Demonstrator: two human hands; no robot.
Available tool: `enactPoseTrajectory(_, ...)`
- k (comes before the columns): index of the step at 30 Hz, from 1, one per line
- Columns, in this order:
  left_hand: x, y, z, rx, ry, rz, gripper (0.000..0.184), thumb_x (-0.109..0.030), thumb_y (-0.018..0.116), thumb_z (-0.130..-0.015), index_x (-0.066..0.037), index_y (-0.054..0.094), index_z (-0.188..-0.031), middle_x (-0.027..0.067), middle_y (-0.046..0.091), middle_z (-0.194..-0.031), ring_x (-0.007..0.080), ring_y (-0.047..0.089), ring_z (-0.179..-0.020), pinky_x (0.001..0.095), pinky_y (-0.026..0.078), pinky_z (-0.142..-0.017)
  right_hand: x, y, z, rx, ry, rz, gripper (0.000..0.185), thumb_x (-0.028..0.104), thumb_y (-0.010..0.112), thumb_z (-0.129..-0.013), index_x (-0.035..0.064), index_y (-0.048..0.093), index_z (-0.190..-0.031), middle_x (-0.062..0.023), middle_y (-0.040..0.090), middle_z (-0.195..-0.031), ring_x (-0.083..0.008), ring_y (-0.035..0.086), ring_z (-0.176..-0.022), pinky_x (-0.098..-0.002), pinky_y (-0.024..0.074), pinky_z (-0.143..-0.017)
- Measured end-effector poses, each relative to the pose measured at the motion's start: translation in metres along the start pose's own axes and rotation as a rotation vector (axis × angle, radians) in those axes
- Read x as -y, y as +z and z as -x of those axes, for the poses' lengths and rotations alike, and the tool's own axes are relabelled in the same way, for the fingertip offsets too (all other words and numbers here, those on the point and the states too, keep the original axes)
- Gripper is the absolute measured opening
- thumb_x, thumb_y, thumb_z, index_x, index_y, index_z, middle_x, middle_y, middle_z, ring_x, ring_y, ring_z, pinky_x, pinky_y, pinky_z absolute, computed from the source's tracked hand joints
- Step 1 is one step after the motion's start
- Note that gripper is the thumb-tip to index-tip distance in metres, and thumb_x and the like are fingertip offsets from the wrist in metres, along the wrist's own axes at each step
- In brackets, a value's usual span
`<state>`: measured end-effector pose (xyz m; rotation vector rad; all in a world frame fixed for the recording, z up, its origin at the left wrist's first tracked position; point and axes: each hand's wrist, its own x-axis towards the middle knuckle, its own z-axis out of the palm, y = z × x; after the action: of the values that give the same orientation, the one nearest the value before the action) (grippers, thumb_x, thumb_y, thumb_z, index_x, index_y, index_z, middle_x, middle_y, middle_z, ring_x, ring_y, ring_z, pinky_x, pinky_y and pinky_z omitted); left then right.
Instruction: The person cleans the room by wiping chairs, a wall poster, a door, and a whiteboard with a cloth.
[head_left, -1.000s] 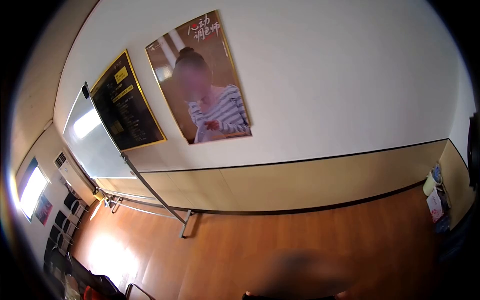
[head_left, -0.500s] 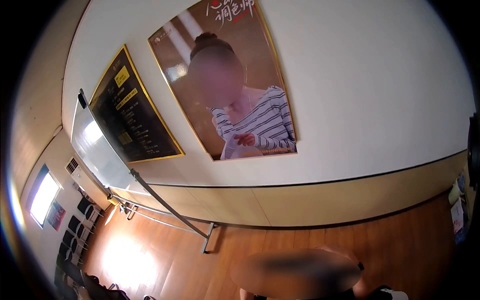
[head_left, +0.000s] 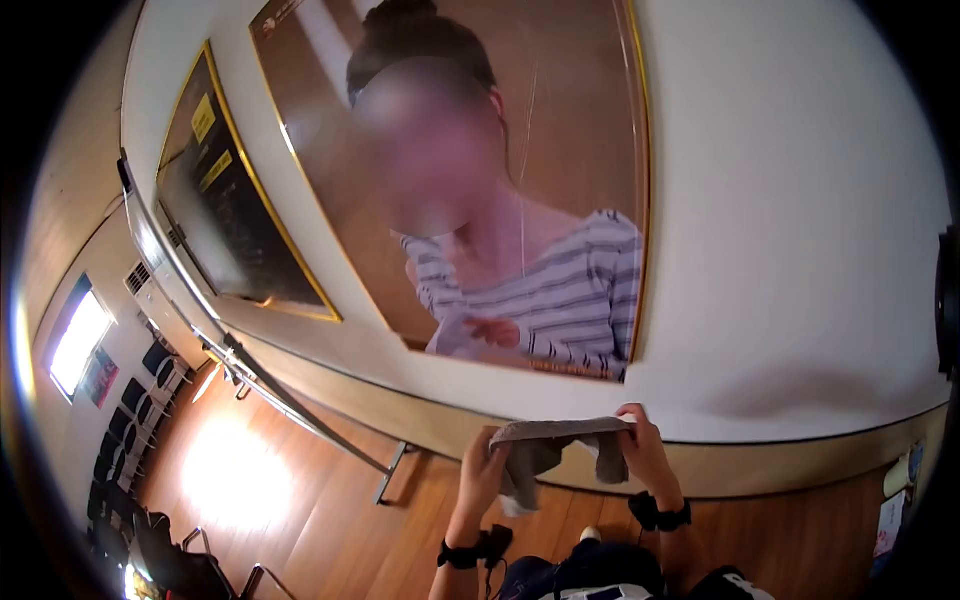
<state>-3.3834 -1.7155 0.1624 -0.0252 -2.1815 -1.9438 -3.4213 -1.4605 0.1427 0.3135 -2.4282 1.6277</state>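
Observation:
A grey cloth [head_left: 560, 432] is stretched between my two hands at the lower middle, its top edge folded and its ends hanging down. My left hand [head_left: 484, 466] grips its left end, and my right hand [head_left: 642, 440] grips the right end. Both wrists carry black bands with small dark devices. Just beyond the cloth is the wall, with a large gold-framed poster [head_left: 570, 180] of a person in a striped top above it.
A whiteboard on a metal stand [head_left: 330, 438] is at the left, beside a dark framed poster [head_left: 245, 225]. Black chairs [head_left: 130, 430] line the far left. Bags [head_left: 893, 515] lie by the wall at the right. The floor is wooden.
The posters appear larger and nearer. Both hands have risen into clear view with the grey cloth between them; earlier a blurred patch covered that area.

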Motion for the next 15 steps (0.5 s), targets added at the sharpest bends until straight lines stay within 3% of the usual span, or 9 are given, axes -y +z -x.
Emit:
enactPoseTrajectory(2, -0.010, 0.019, -0.032, -0.025, -0.074, 0.272, 0.020, -0.010, 0.052, -0.091, 0.003, 0.056, -0.106, 0.0047, 0.060, -0.095, 0.0110, 0.052, -0.090, 0.0249, 0.042, -0.080, 0.016, 0.003, -0.014, -0.220, 0.026, -0.205, 0.024, -0.001, 0.051, -0.086, 0.0028, 0.049, -0.110, -0.0125, 0.062, -0.068, -0.0222, 0.061, -0.060, -0.0324, 0.0453, -0.056)
enactPoseTrajectory(3, -0.011, 0.026, -0.047, -0.040, -0.087, 0.401, 0.022, -0.009, 0.052, -0.091, 0.003, 0.056, -0.108, 0.0041, 0.059, -0.097, 0.0114, 0.052, -0.092, 0.0249, 0.041, -0.082, 0.014, 0.007, -0.020, -0.289, -0.071, -0.284, 0.027, -0.002, 0.048, -0.087, 0.0026, 0.049, -0.114, -0.0125, 0.064, -0.082, -0.0181, 0.062, -0.073, -0.0306, 0.0471, -0.065)
enactPoseTrajectory(7, -0.031, 0.045, -0.098, -0.056, 0.051, 0.591, 0.030, -0.009, 0.052, -0.091, 0.002, 0.049, -0.119, 0.0069, 0.056, -0.109, 0.0131, 0.051, -0.099, 0.0264, 0.041, -0.088, 0.007, 0.027, -0.051, -0.473, -0.509, 0.003, 0.036, 0.000, 0.054, -0.085, -0.0016, 0.047, -0.120, -0.0192, 0.057, -0.113, -0.0300, 0.059, -0.100, -0.0347, 0.0464, -0.085)
enactPoseTrajectory(8, -0.036, 0.050, -0.109, -0.070, 0.100, 0.603, 0.032, -0.009, 0.052, -0.091, 0.002, 0.048, -0.121, 0.0076, 0.055, -0.112, 0.0136, 0.051, -0.101, 0.0268, 0.041, -0.088, 0.017, 0.033, -0.060, -0.427, -0.528, 0.083, 0.045, 0.003, 0.060, -0.084, -0.0028, 0.045, -0.125, -0.0203, 0.055, -0.117, -0.0378, 0.052, -0.110, -0.0427, 0.0423, -0.092)
enactPoseTrajectory(9, -0.041, 0.053, -0.119, -0.082, 0.148, 0.610, 0.034, -0.008, 0.052, -0.091, 0.001, 0.046, -0.123, 0.0084, 0.054, -0.115, 0.0142, 0.051, -0.102, 0.0273, 0.041, -0.089, 0.027, 0.039, -0.073, -0.384, -0.513, 0.223, 0.050, 0.013, 0.062, -0.085, -0.0012, 0.043, -0.129, -0.0199, 0.053, -0.118, -0.0393, 0.047, -0.113, -0.0511, 0.0340, -0.096)
enactPoseTrajectory(11, -0.053, 0.054, -0.132, -0.081, 0.272, 0.539, 0.047, -0.004, 0.052, -0.090, 0.000, 0.034, -0.133, 0.0119, 0.051, -0.122, 0.0184, 0.047, -0.112, 0.0296, 0.037, -0.095, 0.032, 0.055, -0.103, -0.340, -0.508, 0.459, 0.057, 0.026, 0.063, -0.085, -0.0004, 0.043, -0.131, -0.0188, 0.054, -0.115, -0.0385, 0.046, -0.111, -0.0556, 0.0275, -0.097)
enactPoseTrajectory(13, -0.051, 0.044, -0.140, -0.079, 0.363, 0.473, 0.056, 0.000, 0.051, -0.087, -0.002, 0.028, -0.138, 0.0125, 0.045, -0.130, 0.0212, 0.043, -0.119, 0.0326, 0.033, -0.100, 0.034, 0.081, -0.127, -0.353, -0.553, 0.601, 0.062, 0.037, 0.063, -0.084, 0.0025, 0.045, -0.132, -0.0175, 0.055, -0.111, -0.0355, 0.048, -0.105, -0.0534, 0.0289, -0.095)
enactPoseTrajectory(15, -0.033, 0.019, -0.147, -0.146, 0.478, 0.320, 0.066, -0.005, 0.053, -0.085, -0.003, 0.020, -0.142, 0.0157, 0.038, -0.137, 0.0242, 0.038, -0.124, 0.0358, 0.030, -0.103, 0.057, 0.104, -0.146, -0.271, -0.565, 0.761, 0.063, 0.041, 0.060, -0.084, 0.0201, 0.040, -0.140, -0.0060, 0.060, -0.103, -0.0268, 0.053, -0.100, -0.0455, 0.0334, -0.090)
